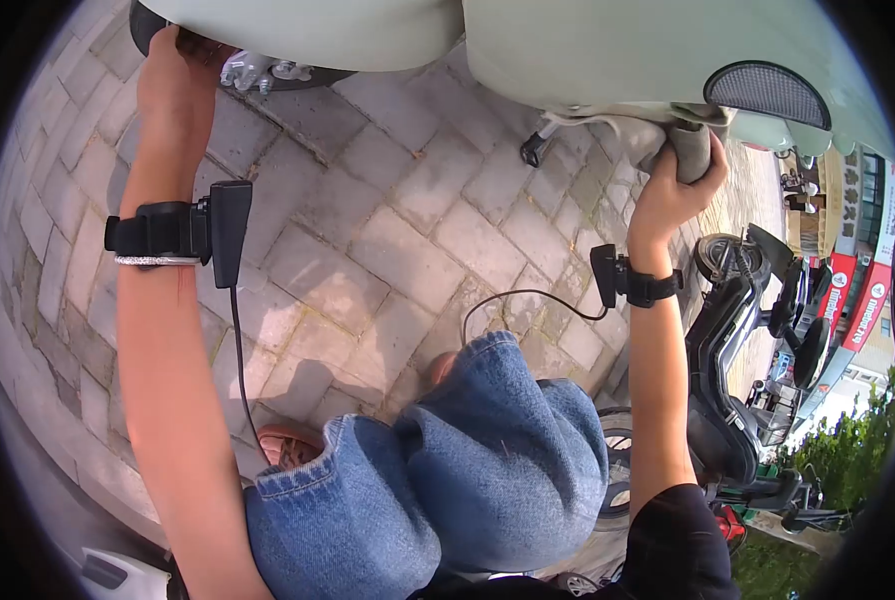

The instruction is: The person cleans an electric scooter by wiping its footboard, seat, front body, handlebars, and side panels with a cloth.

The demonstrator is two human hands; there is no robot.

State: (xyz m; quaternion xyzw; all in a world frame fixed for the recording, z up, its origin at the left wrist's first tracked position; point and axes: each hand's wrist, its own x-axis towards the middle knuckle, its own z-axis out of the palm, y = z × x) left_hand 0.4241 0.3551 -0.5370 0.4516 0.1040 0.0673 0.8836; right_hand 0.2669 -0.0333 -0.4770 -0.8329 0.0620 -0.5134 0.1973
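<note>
A pale green scooter (607, 55) fills the top of the head view, its underside facing me. My right hand (675, 190) is closed around a bunched grey-green cloth (632, 132), pressed against the scooter's lower edge below a dark oval reflector (767, 93). Part of the cloth hangs loose to the left of the fingers. My left hand (199, 48) reaches under the bodywork beside the wheel and its metal hub parts (257, 72). Its fingers are hidden in shadow, so what they touch does not show.
Grey paving bricks (397, 250) lie beneath. The scooter's stand (537, 145) reaches toward the ground. A black scooter (722, 400) is parked at right. Both wrists wear black bands with cables; the left cable (239, 350) runs down past my jeans.
</note>
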